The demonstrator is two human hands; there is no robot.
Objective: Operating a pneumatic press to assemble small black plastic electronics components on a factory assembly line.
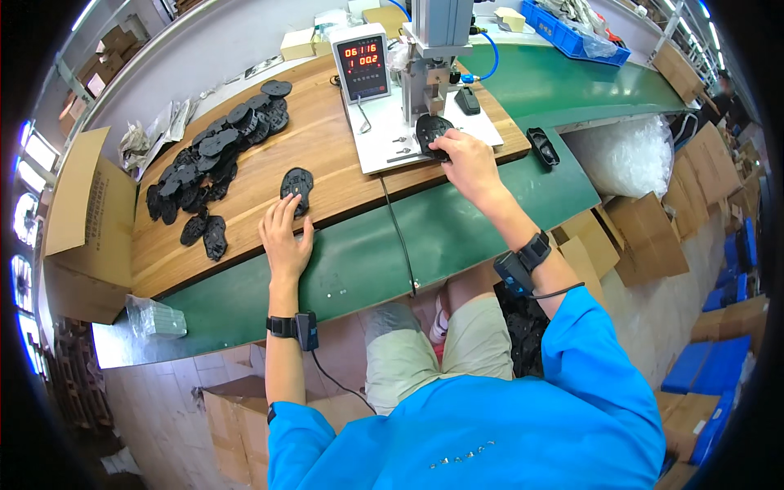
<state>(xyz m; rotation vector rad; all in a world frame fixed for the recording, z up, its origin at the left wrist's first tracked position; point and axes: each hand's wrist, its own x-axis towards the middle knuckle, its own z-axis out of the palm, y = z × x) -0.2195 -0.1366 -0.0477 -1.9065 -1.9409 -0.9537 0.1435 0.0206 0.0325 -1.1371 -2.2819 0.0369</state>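
Note:
My right hand point(465, 159) grips a black oval plastic shell point(430, 131) that lies on the white base plate point(384, 147) under a grey press machine point(433, 49). My left hand point(286, 237) rests flat near the edge of the wooden bench point(327, 139), fingers spread, fingertips touching another black plastic shell point(296, 186). A pile of several black shells point(212, 159) spreads across the bench to the left. Both wrists wear black bands with small devices.
A counter box with red digits point(362, 64) stands beside the press. A green conveyor belt point(490, 216) runs past the bench, carrying a black part point(543, 147). Cardboard boxes point(86, 220) flank both sides, a plastic bag point(629, 155) sits right, blue crates point(572, 33) far back.

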